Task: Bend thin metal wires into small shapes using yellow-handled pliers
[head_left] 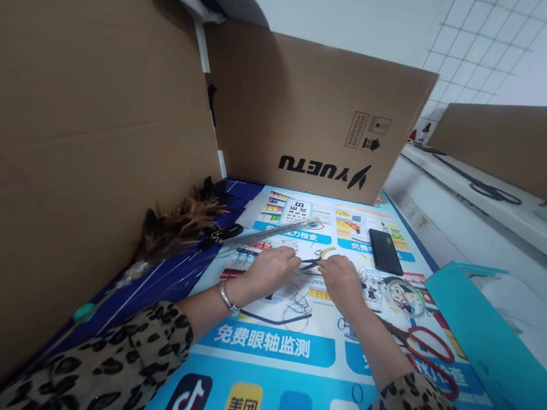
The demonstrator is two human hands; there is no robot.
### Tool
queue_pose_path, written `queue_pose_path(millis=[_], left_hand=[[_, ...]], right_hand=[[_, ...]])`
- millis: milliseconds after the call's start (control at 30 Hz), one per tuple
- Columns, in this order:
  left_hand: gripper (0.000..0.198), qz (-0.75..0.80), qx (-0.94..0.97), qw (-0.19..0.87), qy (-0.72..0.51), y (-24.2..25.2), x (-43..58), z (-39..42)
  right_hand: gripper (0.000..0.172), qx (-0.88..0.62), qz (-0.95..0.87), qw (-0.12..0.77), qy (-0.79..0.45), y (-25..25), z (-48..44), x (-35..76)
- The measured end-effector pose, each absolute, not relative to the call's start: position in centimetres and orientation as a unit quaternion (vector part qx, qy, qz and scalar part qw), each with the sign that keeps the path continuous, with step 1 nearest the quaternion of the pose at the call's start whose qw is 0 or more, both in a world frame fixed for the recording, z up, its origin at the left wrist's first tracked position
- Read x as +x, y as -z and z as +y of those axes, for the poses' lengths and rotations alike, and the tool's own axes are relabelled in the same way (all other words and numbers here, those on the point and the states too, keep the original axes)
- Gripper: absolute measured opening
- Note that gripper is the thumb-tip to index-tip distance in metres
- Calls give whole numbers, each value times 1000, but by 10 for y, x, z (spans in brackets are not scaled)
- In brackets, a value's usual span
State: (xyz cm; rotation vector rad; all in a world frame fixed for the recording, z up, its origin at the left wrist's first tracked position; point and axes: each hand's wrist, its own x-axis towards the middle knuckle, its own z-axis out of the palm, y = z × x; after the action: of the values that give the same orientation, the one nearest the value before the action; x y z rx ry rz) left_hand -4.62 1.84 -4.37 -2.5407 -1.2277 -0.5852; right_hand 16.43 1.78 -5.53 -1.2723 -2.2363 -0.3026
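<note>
Two hands (pixel 272 269) are over the surface (pixel 281 375), with one phone (pixel 385 251), one pair of red-handled scissors (pixel 404 334) and one teal box (pixel 495 358) toward its right edge.

Before you, over the mat (pixel 261 371), a tool (pixel 311 262) sits between your left hand (pixel 272 269) and right hand (pixel 343 281) — wires (pixel 275 230) beyond the left, phone (pixel 385 251) beyond the right. Scissors (pixel 429 343) lie to your right, then a box (pixel 490 354). A feather duster (pixel 180 226) lies left, beside one cardboard panel (pixel 70 138); a back panel (pixel 317 103) stands behind the mat.
</note>
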Motion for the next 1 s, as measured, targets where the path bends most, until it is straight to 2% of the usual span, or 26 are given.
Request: queue_pose_path(millis=[233,600,1000], left_hand=[[15,-408,-877,164,191,38,-45,13],[11,-396,-888,157,174,37,-43,12],[10,-402,-885,153,177,38,-42,10]], right_hand=[[23,-445,-854,226,147,58,13,159],[23,-456,-856,184,163,45,1,150],[25,-482,-844,185,148,49,-1,145]])
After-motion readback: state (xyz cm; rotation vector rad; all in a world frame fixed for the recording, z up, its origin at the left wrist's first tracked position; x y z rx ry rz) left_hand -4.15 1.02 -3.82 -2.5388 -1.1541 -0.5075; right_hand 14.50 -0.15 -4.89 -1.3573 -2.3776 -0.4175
